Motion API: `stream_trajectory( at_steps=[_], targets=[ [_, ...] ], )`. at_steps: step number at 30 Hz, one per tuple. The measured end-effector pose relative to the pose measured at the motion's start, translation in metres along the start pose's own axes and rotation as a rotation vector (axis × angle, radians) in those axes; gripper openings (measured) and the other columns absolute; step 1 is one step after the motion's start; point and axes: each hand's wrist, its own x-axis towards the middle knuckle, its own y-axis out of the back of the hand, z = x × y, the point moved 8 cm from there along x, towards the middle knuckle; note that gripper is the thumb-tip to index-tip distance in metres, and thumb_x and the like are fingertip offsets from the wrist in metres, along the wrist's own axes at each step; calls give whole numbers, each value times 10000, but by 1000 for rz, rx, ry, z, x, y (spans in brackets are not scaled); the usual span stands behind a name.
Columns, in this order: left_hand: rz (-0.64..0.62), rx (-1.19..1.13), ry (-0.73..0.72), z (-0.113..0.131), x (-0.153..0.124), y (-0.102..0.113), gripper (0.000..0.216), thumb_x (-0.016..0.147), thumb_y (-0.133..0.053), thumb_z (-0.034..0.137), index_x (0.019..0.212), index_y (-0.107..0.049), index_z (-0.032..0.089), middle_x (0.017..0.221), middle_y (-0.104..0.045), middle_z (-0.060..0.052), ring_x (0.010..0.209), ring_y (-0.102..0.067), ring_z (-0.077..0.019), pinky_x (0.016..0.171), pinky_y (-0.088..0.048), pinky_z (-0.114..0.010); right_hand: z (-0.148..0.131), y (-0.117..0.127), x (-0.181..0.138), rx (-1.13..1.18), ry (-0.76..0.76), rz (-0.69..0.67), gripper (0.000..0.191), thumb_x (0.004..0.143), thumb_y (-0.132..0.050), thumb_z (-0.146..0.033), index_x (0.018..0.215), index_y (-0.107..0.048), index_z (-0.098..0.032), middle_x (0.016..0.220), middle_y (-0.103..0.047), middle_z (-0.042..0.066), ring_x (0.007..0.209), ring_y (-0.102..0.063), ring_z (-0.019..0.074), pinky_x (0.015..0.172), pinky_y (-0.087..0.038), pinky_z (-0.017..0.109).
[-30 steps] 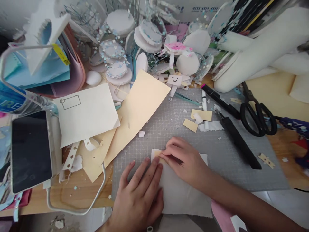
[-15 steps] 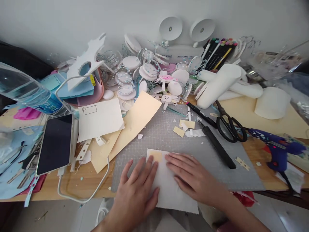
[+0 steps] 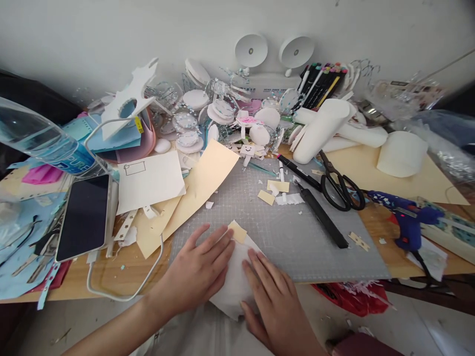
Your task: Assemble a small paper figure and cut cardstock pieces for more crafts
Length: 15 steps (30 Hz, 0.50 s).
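Observation:
A sheet of white paper [image 3: 235, 284] lies turned at an angle on the front edge of the grey cutting mat [image 3: 282, 247], its near corner hanging over the edge. A small cream paper rectangle [image 3: 237, 232] rests at its far corner. My left hand [image 3: 200, 269] lies flat with fingers stretched, fingertips at the left side of the cream rectangle. Across the paper's right side, my right hand [image 3: 276, 301] is spread flat, thumb apart near the close edge. Both hands press on the sheet from above.
Right of the sheet lie a black craft knife [image 3: 322, 217], black scissors [image 3: 337, 185] and a blue glue gun [image 3: 406, 217]. At left are a phone [image 3: 84, 217], a white cable [image 3: 128, 296] and a water bottle [image 3: 48, 143]. White foam rolls [image 3: 322, 131] stand behind.
The white sheet has turned, its far corner now pointing away. My right hand has moved nearer to me and swung its wrist inward; my left hand has shifted left. The view moved slightly right.

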Motion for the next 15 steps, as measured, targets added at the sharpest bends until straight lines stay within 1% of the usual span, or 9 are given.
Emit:
stream_trajectory(
  at_steps=[2, 4, 6, 8, 11, 13, 15],
  targets=[
    [-9, 15, -39, 1, 0, 0, 301, 965, -495, 264, 1203, -631, 143, 1338, -636, -81, 1307, -503, -215, 1183, -231, -440, -2, 1, -1, 19, -52, 42, 442, 944, -434, -303, 1287, -581, -65, 1383, -578, 170, 1261, -519, 297, 913, -441, 411],
    [-3, 23, -76, 5, -3, 1, 276, 964, -485, 210, 1181, -636, 128, 1322, -644, -94, 1284, -527, -222, 1145, -321, -444, 0, 2, 1, 74, -73, 34, 410, 947, -446, -279, 1279, -577, -79, 1389, -573, 158, 1264, -510, 281, 937, -433, 402],
    [2, 18, -93, 10, -7, 1, 301, 959, -468, 152, 1221, -612, 113, 1359, -614, -108, 1286, -532, -230, 1110, -386, -435, 7, 5, 4, 155, -91, 13, 378, 948, -459, -237, 1284, -562, -96, 1385, -574, 139, 1264, -504, 249, 974, -424, 381],
    [-5, -4, -79, 14, -12, 0, 352, 960, -450, 139, 1289, -569, 105, 1392, -586, -116, 1284, -540, -237, 1078, -437, -419, 17, 10, 9, 227, -107, 26, 360, 947, -464, -195, 1284, -549, -102, 1357, -588, 130, 1261, -502, 225, 1002, -416, 365],
    [-15, -48, -30, 17, -15, -2, 385, 967, -438, 184, 1327, -543, 98, 1395, -581, -128, 1271, -558, -247, 1041, -490, -403, 26, 15, 21, 243, -45, 40, 383, 938, -460, -152, 1309, -531, -95, 1375, -571, 135, 1308, -463, 238, 1032, -401, 393],
    [-11, -72, -1, 15, -14, -2, 378, 965, -435, 196, 1307, -558, 93, 1399, -575, -140, 1277, -555, -261, 1035, -503, -417, 27, 9, 30, 211, 38, -14, 410, 938, -464, -157, 1339, -522, -95, 1420, -540, 131, 1354, -421, 265, 1045, -394, 429],
    [-11, -83, 24, 10, -12, -2, 363, 960, -433, 192, 1277, -576, 88, 1407, -564, -155, 1287, -546, -276, 1035, -507, -436, 26, 3, 37, 188, 99, -67, 414, 947, -466, -172, 1348, -529, -95, 1424, -543, 122, 1358, -419, 281, 1051, -395, 454]
  ],
)
